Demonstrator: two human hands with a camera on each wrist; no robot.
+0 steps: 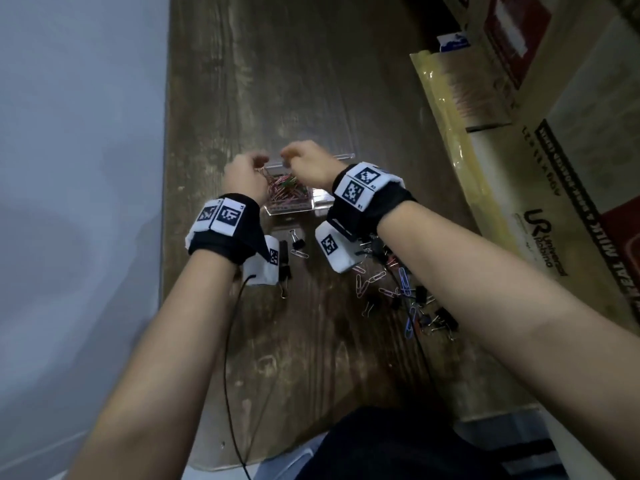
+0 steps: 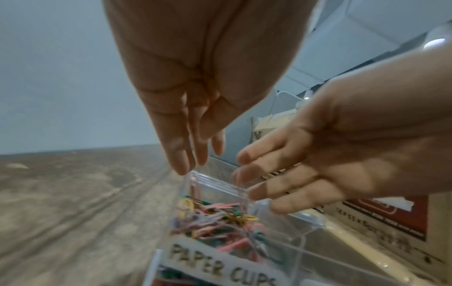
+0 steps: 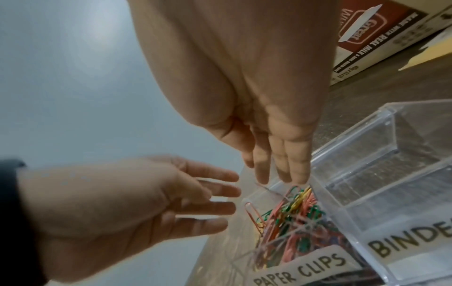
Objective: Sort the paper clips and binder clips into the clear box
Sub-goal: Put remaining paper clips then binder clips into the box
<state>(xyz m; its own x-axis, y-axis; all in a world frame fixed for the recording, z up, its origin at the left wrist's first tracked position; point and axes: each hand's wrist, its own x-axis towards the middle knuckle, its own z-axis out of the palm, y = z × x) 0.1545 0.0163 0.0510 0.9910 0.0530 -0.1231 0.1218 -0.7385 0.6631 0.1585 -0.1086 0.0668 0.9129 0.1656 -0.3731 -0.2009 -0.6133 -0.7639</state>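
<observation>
The clear box [image 1: 323, 201] stands on the wooden table. Its compartment labelled PAPER CLIPS [image 3: 297, 218] holds a heap of coloured paper clips [image 2: 215, 218]. To the right is a compartment whose label starts BINDE [image 3: 391, 160]; only clear plastic shows in it. My left hand [image 1: 247, 168] hovers over the box's left side, fingers straight and holding nothing [image 2: 193, 160]. My right hand [image 1: 304, 157] hangs over the paper clip compartment, its fingers pointing down and empty [image 3: 276, 174]. Loose paper clips and black binder clips [image 1: 398, 292] lie near my right forearm.
A few binder clips and a paper clip [image 1: 297, 244] lie just in front of the box. Cardboard boxes [image 1: 554, 188] line the table's right side. The table's left edge [image 1: 165, 202] borders a pale floor. A black cable [image 1: 227, 358] trails from my left wrist.
</observation>
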